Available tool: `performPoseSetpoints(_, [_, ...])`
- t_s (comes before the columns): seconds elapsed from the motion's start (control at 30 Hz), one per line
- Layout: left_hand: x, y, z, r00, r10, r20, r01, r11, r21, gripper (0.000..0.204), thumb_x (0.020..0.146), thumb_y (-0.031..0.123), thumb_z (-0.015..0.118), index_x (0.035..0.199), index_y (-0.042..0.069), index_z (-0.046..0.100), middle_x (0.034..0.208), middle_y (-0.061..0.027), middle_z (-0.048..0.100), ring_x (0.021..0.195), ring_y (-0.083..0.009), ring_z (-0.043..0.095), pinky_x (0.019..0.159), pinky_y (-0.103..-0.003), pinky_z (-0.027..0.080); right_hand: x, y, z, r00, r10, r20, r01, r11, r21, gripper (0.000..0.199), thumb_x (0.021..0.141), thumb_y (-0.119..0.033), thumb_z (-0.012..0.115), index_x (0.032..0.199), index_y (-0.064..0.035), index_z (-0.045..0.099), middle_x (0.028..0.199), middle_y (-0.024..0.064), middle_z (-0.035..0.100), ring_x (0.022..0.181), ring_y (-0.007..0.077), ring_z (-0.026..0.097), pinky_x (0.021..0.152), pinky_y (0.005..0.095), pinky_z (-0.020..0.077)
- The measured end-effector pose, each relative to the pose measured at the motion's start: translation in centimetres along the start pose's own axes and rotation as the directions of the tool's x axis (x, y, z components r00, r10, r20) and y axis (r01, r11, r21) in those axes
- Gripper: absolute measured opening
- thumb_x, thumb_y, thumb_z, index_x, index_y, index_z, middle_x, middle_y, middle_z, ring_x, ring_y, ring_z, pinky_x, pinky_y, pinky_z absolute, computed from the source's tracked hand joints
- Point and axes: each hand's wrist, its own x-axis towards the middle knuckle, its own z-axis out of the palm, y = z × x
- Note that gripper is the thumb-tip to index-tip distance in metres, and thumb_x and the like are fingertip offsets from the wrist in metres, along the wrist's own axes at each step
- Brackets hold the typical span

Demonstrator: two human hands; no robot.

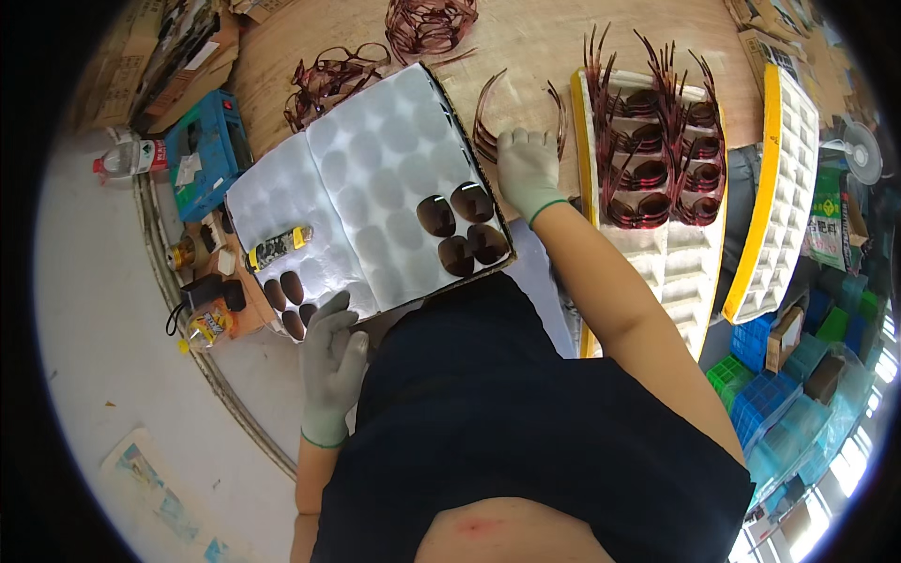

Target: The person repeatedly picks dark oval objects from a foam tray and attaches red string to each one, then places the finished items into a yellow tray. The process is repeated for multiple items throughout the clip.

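Observation:
My right hand (530,171), in a pale glove, reaches past the tray's right side. Its fingers are bent down over a few dark red eyeglass frames (485,141), whose temples stick up on both sides of it. By the near left edge of the white lens tray (375,188), my gloved left hand (333,366) has its thumb apart from the fingers, with nothing visible in it. Just past its fingertips lie several brown lenses (293,286). More dark sunglass lenses (458,253) sit in the tray's near right corner.
Right of my hand, a yellow-edged tray (680,263) holds stacked red sunglasses (643,174); another compartment tray (774,197) stands beyond. Tangled frames (343,75) lie at the back. A small yellow-black packet (279,248) rests on the lens tray. Left are a blue device (208,155) and a bottle (131,161).

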Motion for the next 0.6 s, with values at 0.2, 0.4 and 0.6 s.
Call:
performPoseSetpoints(0.2, [-1.8,0.1,2.2,0.988,-0.094,-0.124,0.082,0.992,-0.097,0.026,0.092,0.007,0.067,0.114,-0.007,0.068,0.133,-0.0286,0.067,0.124,-0.0358,0.065,0.109,-0.044,0.048,3.4,2.6,-2.2,0.986,-0.077,0.145,0.061,0.991,0.116,0.024,0.094,-0.013,0.062,0.116,-0.0045,0.069,0.116,0.0188,0.075,0.111,0.0346,0.073,0.096,0.0432,0.0568])
performPoseSetpoints(0.4, [-2.7,0.7,1.3,0.987,-0.071,-0.145,0.065,0.997,-0.047,0.025,0.093,0.003,0.064,0.116,-0.007,0.068,0.133,-0.0276,0.067,0.121,-0.0333,0.067,0.107,-0.042,0.050,3.4,1.9,-1.7,0.986,-0.070,0.149,0.054,0.993,0.106,0.034,0.094,-0.014,0.062,0.127,-0.0070,0.065,0.119,0.0179,0.073,0.116,0.0350,0.069,0.105,0.0496,0.0503])
performPoseSetpoints(0.6, [-3.0,0.7,0.5,0.981,-0.137,-0.135,0.105,0.971,-0.216,0.027,0.095,0.002,0.063,0.120,-0.005,0.067,0.133,-0.0225,0.068,0.123,-0.0298,0.065,0.109,-0.040,0.048,1.3,0.6,1.9,0.989,0.097,-0.109,-0.083,0.988,0.133,0.050,0.092,-0.023,0.067,0.139,-0.0092,0.056,0.126,0.0172,0.071,0.127,0.0350,0.062,0.121,0.0593,0.0298])
